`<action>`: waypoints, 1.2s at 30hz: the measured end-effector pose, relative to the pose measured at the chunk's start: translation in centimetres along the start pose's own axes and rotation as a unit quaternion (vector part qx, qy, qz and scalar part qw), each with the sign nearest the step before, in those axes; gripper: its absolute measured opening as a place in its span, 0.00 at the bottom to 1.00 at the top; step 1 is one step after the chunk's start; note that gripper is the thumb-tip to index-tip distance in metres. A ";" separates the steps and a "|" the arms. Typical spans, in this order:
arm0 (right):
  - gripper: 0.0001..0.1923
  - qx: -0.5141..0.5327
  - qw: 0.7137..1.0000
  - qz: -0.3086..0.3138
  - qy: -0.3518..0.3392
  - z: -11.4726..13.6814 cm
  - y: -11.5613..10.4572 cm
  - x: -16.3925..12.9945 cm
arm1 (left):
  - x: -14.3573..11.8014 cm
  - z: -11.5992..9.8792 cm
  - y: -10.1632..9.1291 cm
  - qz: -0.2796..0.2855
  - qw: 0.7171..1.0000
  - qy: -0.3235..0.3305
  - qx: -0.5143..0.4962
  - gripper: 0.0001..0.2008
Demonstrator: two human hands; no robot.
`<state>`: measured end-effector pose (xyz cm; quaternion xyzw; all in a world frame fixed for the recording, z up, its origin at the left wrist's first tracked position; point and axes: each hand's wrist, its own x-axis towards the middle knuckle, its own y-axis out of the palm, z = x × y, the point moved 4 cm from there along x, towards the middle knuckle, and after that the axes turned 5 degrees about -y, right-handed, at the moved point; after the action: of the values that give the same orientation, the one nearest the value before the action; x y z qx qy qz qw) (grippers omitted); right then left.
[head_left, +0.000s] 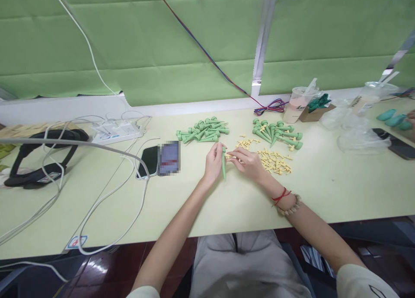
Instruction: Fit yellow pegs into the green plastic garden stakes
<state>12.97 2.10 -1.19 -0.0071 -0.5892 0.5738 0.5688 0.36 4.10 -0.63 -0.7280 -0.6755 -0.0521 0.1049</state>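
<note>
My left hand [213, 163] is closed around a green tapered spike [224, 168], whose pointed end hangs down toward me. Facing it, my right hand [248, 162] pinches a small yellow peg [228, 156] against the spike's side near the top; how far the peg is in cannot be made out. Under and beside my right hand lie loose yellow pegs [275, 161], with a smaller group of pegs [248, 142] behind it. Beyond my left hand is a heap of green spikes [203, 131]. Green spikes with yellow pegs in them [275, 131] are piled at the back right.
Two phone-like devices [148, 161] lie left of my hands. White cables [119, 229] loop over the table's left side, near a power strip [118, 130] and a black strap [42, 172]. Drink cups [295, 106], a small box [313, 114] and plastic bags [359, 136] stand right. Another person's hand [411, 116] shows far right.
</note>
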 end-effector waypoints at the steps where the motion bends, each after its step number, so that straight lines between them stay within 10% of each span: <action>1: 0.14 0.010 1.000 -0.002 0.012 0.0 0.0 0.0 | -0.1 -0.2 0.0 0.006 1.000 0.009 0.020 0.16; 8: 0.16 0.141 0.983 -0.038 0.112 0.7 0.2 0.3 | -0.7 -0.9 -0.4 -0.004 0.986 0.064 0.157 0.11; 24: 0.21 0.483 0.798 0.169 0.318 0.9 1.8 0.4 | -1.0 -0.6 -0.3 0.011 0.991 0.059 0.121 0.09; 26: 0.22 0.461 0.813 0.148 0.323 1.0 1.7 0.3 | -0.9 -0.6 -0.2 0.002 0.995 0.052 0.087 0.10; 31: 0.13 0.190 0.963 0.033 0.189 1.1 0.2 0.6 | 0.2 0.0 -0.2 -0.016 0.998 -0.019 -0.062 0.18; 36: 0.14 0.106 0.987 0.098 0.064 1.1 0.1 0.7 | 0.9 0.4 0.2 0.044 0.991 -0.082 -0.101 0.21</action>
<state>11.90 1.81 -0.44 -0.0412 -0.4838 0.6840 0.5444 0.57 5.09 -0.80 -0.7656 -0.6406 -0.0551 -0.0226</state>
